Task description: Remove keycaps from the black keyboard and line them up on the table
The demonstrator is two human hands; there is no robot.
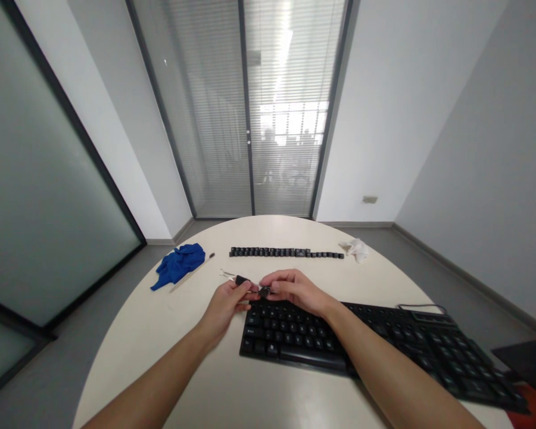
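Note:
My left hand (227, 302) is closed round a keycap puller (242, 280) with a black grip; thin wire loops stick out on its far left end. Between both hands is a small black keycap (264, 292), pinched by the fingers of my right hand (298, 288). The puller's near end is close to this keycap, but whether they touch I cannot tell. Below the hands lies a black keyboard (290, 354), angled to the right, its upper left part hidden by my right hand and forearm. Beyond the hands, several loose black keycaps (268, 252) form two rows that narrow to one at the right.
At the left of the round white table (161, 339) lie a crumpled blue cloth (181, 262) and a wooden brush (192, 272) with a dark tip. A crumpled white tissue (357, 249) is by the far right edge. The keyboard's cable (422, 306) curves behind it.

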